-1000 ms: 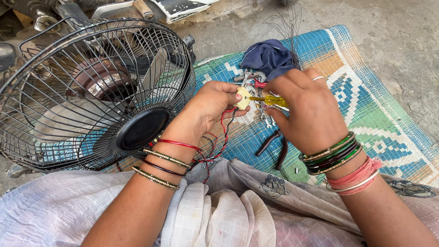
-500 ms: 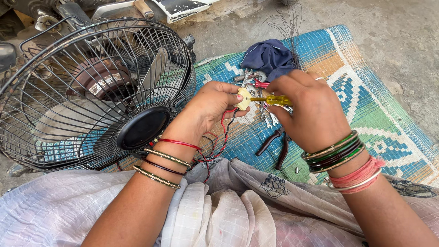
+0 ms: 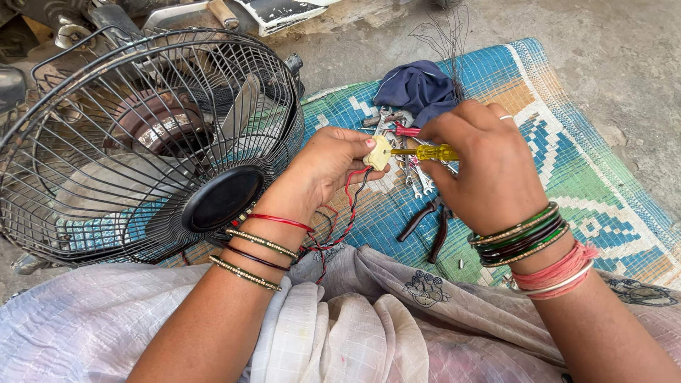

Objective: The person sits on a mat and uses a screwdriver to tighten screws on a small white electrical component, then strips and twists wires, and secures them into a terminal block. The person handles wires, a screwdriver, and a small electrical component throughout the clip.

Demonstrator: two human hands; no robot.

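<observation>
My left hand [image 3: 323,167] pinches a small cream plastic part [image 3: 378,152] from which red and black wires [image 3: 339,228] hang down toward my lap. My right hand [image 3: 486,170] grips a screwdriver with a yellow handle [image 3: 434,152], its shaft pointing left into the cream part. Both wrists wear bangles. The hands are held above a woven blue and green mat [image 3: 567,163].
A black wire-cage fan [image 3: 142,142] lies at my left, close to my left forearm. On the mat are pliers with dark handles [image 3: 429,223], several small wrenches [image 3: 415,177] and a dark blue cloth [image 3: 418,85]. Pale fabric [image 3: 340,319] covers my lap. Bare concrete ground lies beyond.
The hands stay together on the cream part; the screwdriver has shifted slightly and the right hand has turned a little.
</observation>
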